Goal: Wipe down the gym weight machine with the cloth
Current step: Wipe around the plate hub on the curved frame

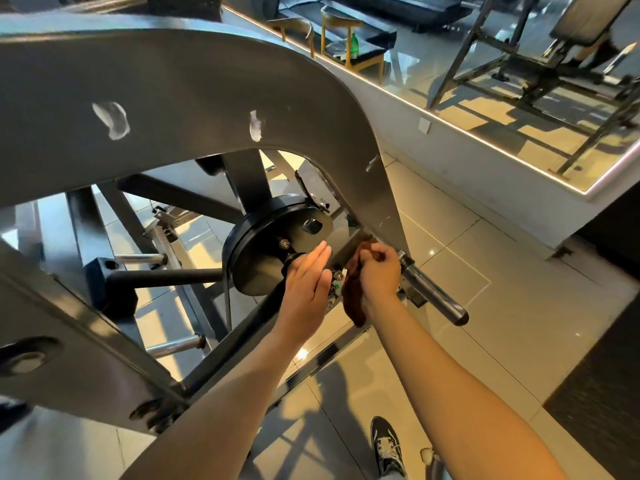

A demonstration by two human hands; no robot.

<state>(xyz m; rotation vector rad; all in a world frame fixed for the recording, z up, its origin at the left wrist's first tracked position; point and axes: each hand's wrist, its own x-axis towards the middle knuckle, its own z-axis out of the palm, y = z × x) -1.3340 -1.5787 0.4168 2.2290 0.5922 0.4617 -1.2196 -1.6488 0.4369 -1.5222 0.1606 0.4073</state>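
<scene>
Right hand (379, 271) grips cloth (353, 301) beside black disc (263, 233).

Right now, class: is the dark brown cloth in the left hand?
No, the right hand grips the dark brown cloth; the left hand is open.

The round disc (266, 244) is black metal, smooth with a dull sheen. Above it, the arched frame (194, 98) is grey painted metal, matt, with the paint chipped to white patches. Just right of the disc is a brown cloth (353, 299), soft and creased. Further right of the disc, a thick bar (436, 296) is dark polished metal with bright highlights. Left of the disc, two pegs (138, 259) are shiny chrome. Below and right of the disc, the floor tiles (519, 299) are beige and glossy.
</scene>
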